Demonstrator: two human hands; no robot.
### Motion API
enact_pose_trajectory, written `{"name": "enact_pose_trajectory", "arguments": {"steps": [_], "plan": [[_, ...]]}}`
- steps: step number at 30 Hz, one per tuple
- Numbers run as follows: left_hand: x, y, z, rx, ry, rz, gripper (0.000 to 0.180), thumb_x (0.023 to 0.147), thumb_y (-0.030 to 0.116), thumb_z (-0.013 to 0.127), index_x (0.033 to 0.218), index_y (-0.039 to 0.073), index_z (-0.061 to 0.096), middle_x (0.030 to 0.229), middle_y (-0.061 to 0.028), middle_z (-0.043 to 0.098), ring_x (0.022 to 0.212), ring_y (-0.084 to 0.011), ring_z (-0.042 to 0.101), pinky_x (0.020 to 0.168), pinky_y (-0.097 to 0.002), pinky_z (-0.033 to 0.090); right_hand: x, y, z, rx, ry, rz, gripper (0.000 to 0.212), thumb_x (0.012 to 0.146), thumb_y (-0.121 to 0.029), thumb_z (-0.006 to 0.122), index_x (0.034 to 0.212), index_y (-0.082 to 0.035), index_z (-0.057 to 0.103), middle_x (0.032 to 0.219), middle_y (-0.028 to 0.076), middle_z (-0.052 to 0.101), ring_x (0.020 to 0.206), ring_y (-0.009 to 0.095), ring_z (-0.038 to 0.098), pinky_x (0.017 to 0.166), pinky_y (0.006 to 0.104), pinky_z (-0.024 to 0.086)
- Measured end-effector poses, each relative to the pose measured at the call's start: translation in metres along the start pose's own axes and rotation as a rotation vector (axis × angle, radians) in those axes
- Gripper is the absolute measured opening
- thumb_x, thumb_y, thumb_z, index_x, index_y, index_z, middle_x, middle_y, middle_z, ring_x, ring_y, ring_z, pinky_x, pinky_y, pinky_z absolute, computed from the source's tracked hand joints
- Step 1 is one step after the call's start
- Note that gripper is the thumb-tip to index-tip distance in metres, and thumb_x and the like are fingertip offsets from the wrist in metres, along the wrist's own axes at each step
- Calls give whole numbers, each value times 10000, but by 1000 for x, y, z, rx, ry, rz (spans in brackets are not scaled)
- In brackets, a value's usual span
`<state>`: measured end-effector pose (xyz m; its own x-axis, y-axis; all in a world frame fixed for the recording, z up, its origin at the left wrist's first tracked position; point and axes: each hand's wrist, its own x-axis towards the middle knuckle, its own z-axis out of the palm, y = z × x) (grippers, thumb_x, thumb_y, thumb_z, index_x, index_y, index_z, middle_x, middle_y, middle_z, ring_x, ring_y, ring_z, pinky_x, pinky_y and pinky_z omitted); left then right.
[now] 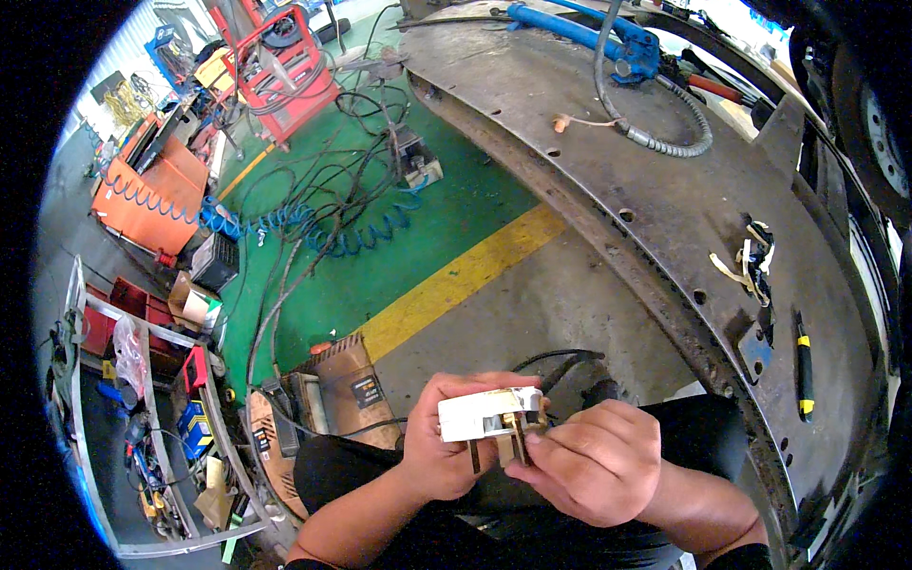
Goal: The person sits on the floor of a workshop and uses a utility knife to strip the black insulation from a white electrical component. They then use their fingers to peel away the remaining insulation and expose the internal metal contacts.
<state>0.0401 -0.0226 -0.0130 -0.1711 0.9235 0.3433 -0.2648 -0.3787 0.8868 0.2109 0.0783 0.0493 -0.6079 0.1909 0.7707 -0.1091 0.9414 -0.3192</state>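
A white electrical plug (465,413) with flat metal pins is held above my lap. My left hand (433,465) grips it from the left and behind, with fingers wrapped round its far side. A brass-coloured part shows in an opening at the plug's right end. My right hand (598,461) is closed at that end, its thumb and fingertips pinching a metal pin (517,445). The curled fingers partly hide what lies between them. Behind the hands, a black cable (560,359) runs across; whether it joins the plug cannot be seen.
On the steel platform (655,199) to my right lie a black-and-yellow utility knife (804,370), a tangled black-and-cream bundle (755,264) and a blue hydraulic pump (632,52) with a hose. Cables (323,204) cross the green floor. A tool cart (152,408) stands left, near cardboard (347,385).
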Motion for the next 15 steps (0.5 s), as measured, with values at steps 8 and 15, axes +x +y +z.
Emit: {"name": "enact_pose_trajectory", "arguments": {"steps": [8, 15], "plan": [[0, 22, 1, -13, 101, -349, 896, 835, 283, 824, 1504, 1, 298, 1412, -155, 554, 1312, -264, 549, 1103, -421, 425, -1, 14, 4, 111, 114, 363, 149, 783, -56, 820, 839, -36, 683, 718, 94, 663, 569, 239, 647, 490, 327, 499], [2, 14, -8, -203, -99, -407, 823, 894, 139, 730, 1560, 1, 266, 1506, -114, 473, 1393, -242, 463, 1174, -417, 325, -6, 21, 0, 409, 125, 891, 92, 911, -108, 758, 904, -20, 733, 827, 82, 736, 706, 120, 674, 650, 268, 541]]}}
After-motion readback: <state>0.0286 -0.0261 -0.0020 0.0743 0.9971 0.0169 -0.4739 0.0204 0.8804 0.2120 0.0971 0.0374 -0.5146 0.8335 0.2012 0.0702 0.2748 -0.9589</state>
